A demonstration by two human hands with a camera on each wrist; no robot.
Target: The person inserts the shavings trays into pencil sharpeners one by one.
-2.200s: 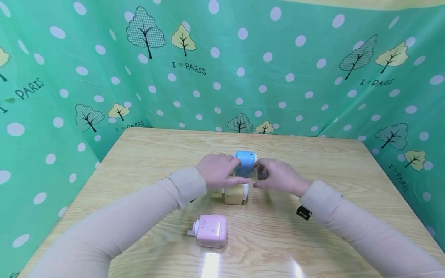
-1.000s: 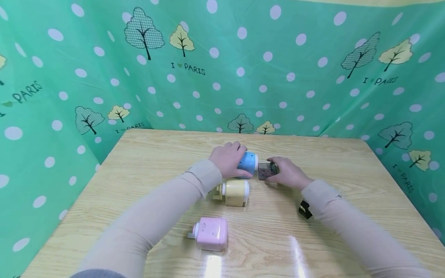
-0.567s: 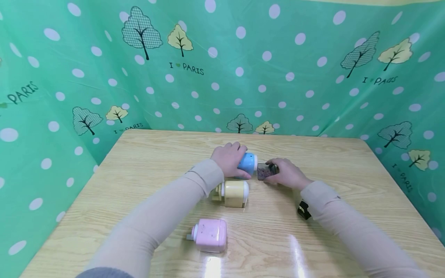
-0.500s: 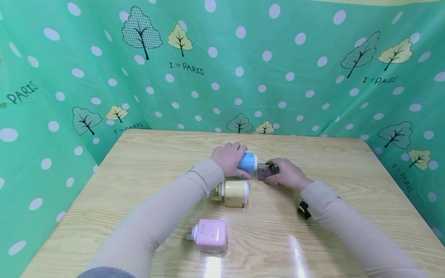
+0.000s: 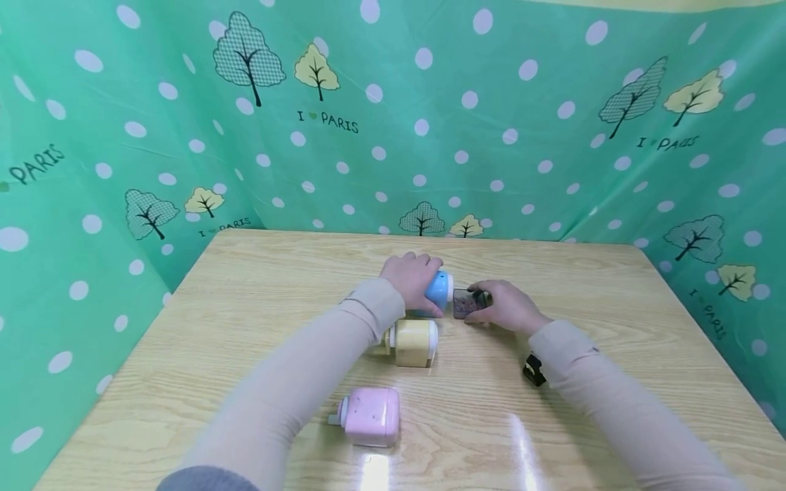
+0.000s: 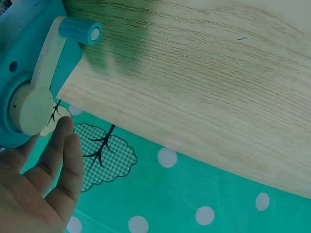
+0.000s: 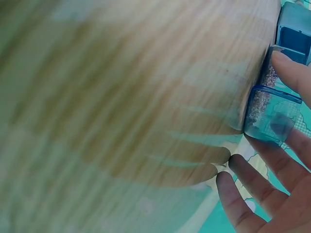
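Note:
My left hand (image 5: 413, 283) grips the blue crank pencil sharpener (image 5: 440, 292), which lies on the table, thumb at the near side and fingers at the far side. In the left wrist view the sharpener's pale crank handle (image 6: 43, 73) points out beside the fingers. Just right of its white end, my right hand (image 5: 508, 307) pinches a see-through shavings drawer (image 5: 464, 307) between thumb and fingers. Dark shavings (image 7: 260, 107) fill part of the drawer in the right wrist view. A narrow gap, if any, separates drawer and sharpener.
Nearer on the wooden table (image 5: 276, 293) lie a yellow crank sharpener (image 5: 414, 343) and a pink one (image 5: 371, 416). A black wrist device (image 5: 533, 370) hangs below the right sleeve. Green patterned cloth (image 5: 393, 123) surrounds the table's back and sides.
My left hand has moved right and back to take hold of the blue sharpener. The right hand has shifted slightly right since the first frame, then holds the drawer nearly still.

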